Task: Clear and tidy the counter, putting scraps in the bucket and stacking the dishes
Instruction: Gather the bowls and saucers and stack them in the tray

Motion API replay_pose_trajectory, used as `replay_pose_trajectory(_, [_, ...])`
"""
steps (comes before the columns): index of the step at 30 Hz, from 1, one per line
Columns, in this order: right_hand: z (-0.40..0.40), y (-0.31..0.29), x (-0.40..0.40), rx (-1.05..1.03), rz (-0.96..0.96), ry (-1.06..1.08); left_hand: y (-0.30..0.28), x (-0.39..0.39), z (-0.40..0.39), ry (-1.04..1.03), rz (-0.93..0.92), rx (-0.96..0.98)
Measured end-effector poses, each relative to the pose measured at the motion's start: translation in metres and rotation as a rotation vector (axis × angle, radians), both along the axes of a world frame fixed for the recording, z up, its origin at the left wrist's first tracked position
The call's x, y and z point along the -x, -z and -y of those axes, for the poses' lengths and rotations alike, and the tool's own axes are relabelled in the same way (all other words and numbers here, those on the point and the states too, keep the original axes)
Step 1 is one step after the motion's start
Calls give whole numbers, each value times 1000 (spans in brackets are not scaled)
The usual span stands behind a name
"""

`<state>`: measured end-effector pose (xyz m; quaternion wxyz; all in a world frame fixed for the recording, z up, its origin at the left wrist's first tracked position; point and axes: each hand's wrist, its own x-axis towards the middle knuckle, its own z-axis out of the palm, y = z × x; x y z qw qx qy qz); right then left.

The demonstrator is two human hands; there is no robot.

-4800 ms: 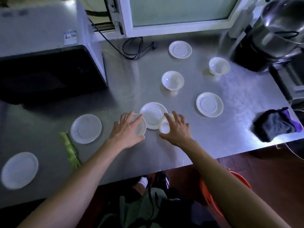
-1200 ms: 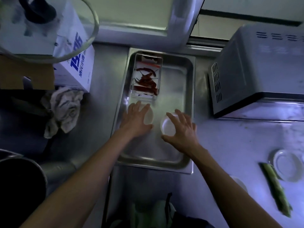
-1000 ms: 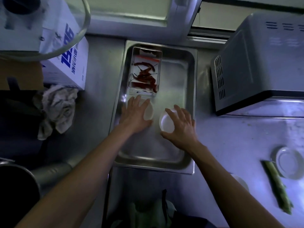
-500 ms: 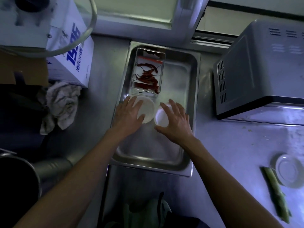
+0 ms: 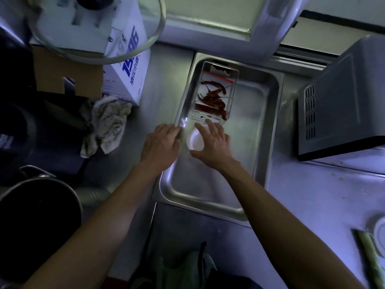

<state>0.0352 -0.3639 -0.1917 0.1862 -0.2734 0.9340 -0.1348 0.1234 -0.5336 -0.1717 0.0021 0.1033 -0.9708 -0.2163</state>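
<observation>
A small white dish (image 5: 194,140) lies in the steel tray (image 5: 260,147), close to its left wall. My right hand (image 5: 214,142) is spread over the dish, thumb at its near rim and fingers round its far rim, holding it. Whether a second dish lies under it I cannot tell. My left hand (image 5: 161,142) rests with relaxed fingers on the tray's left rim, holding nothing. At the far right a green vegetable scrap (image 5: 373,261) lies on the counter beside a white saucer (image 5: 380,233).
A clear box of dried red chillies (image 5: 214,94) sits at the tray's far end. A microwave (image 5: 343,101) stands right of the tray. To the left are a crumpled cloth (image 5: 106,122), a blue-printed carton (image 5: 127,65), a glass bowl (image 5: 93,28) and a dark pot (image 5: 37,215).
Both hands carried small white dishes from the counter to the steel tray. In the last half second the left hand slid off its dish onto the tray's left rim; only one dish shows now.
</observation>
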Motion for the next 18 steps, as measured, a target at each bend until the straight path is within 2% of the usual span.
replay_pose_trajectory(4, [3, 11, 2, -33, 11, 8, 1, 5, -6, -12, 15, -56])
replay_pose_trajectory(18, [5, 28, 2, -10, -4, -46, 2, 4, -7, -34, -11, -66])
